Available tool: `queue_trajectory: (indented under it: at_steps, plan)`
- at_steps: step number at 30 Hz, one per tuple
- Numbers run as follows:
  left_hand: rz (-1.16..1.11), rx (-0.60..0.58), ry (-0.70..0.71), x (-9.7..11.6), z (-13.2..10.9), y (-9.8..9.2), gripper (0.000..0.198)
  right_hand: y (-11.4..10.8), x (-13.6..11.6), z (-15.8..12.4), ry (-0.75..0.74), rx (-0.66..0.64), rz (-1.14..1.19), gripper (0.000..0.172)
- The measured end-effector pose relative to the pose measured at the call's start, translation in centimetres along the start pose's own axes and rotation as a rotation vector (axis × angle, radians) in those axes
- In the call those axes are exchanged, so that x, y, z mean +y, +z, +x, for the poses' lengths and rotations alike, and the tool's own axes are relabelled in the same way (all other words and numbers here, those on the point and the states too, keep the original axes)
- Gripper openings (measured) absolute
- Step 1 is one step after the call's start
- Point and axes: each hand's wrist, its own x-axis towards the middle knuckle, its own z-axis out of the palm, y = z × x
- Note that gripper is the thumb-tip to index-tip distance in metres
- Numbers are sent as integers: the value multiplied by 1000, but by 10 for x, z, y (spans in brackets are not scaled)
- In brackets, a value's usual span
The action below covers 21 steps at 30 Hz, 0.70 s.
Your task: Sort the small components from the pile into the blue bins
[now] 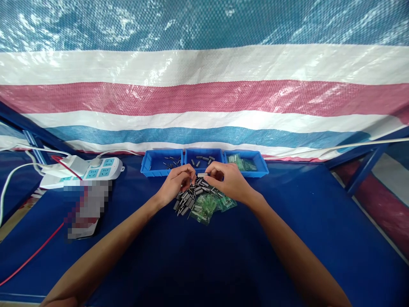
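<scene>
Pinching grey cyl. btwn R hand fingertips; L hand curled, can't tell if holding. Some pcs in bins just beyond hands; mixed pile below, prob. most left.

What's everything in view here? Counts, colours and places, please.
Striped sheet: one, blue-white-red, behind
Table: one, dark blue, below
Frame bars: several, blue, both sides
Trays: three, blue, along the back
Small parts: too many to count, grey and black, heaped centrally, some in left and middle trays
Clear packets: several, greenish, right tray and by the heap
Power strip: one, white, far left
White cables: several, white, mostly left
Red cable: one, red, left
Pixelated object: one, greyish, below the strip
Grey cylinder: one, grey, above the heap
Left hand: one, bare, at the heap
Right hand: one, bare, holding the cylinder
</scene>
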Motion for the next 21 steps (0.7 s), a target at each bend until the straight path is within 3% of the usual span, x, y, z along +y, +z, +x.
queue_trajectory:
  at_steps: [8, 21]
  plan:
    - [-35, 28, -16, 1, 1, 1, 7, 1, 3, 1, 22, -20, -16, 11]
    - [-17, 23, -5, 4, 0, 1, 17, 1, 0, 0, 4, -12, -10, 13]
